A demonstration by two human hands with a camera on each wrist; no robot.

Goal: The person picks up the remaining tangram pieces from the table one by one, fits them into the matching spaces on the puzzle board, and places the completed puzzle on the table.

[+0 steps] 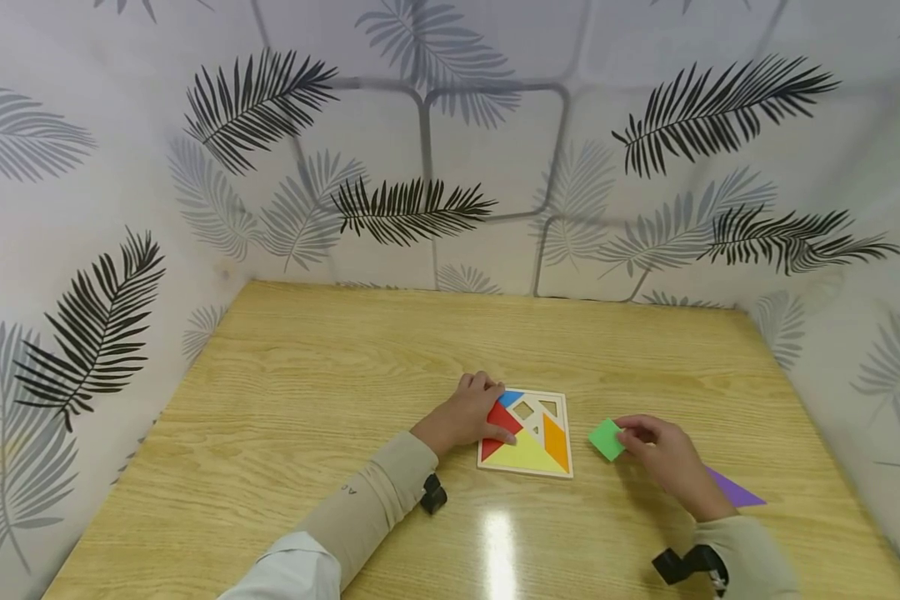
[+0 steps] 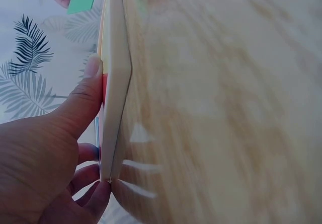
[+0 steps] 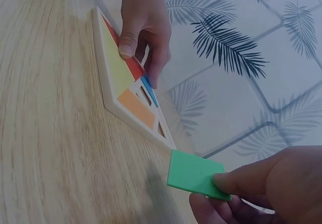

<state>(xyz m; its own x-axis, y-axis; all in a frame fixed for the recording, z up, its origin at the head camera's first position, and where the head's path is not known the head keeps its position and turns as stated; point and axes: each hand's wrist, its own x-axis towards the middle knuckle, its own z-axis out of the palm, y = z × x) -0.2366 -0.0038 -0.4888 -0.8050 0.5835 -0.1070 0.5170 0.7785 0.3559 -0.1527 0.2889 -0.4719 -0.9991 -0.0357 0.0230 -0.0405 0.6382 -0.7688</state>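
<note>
A square tangram board point(image 1: 525, 472) with a pale wooden rim lies flat on the table. My left hand point(image 1: 465, 414) grips its left side, thumb over the coloured pieces and fingers at the edge. In the board sit a red piece point(image 1: 505, 416), a yellow triangle point(image 1: 525, 456), an orange parallelogram point(image 1: 556, 443) and a blue piece point(image 1: 511, 397). Several recesses at its upper right are bare. Just right of the board, my right hand point(image 1: 663, 458) pinches a green square point(image 3: 193, 173) by one corner, thumb on its face, raised above the table.
A purple triangle point(image 1: 735, 490) lies on the wooden table point(image 1: 330, 358), partly hidden behind the right wrist. Walls of leaf-printed cloth point(image 1: 480, 250) stand around the table's back and sides. Each wrist wears a black camera strap point(image 1: 693, 565).
</note>
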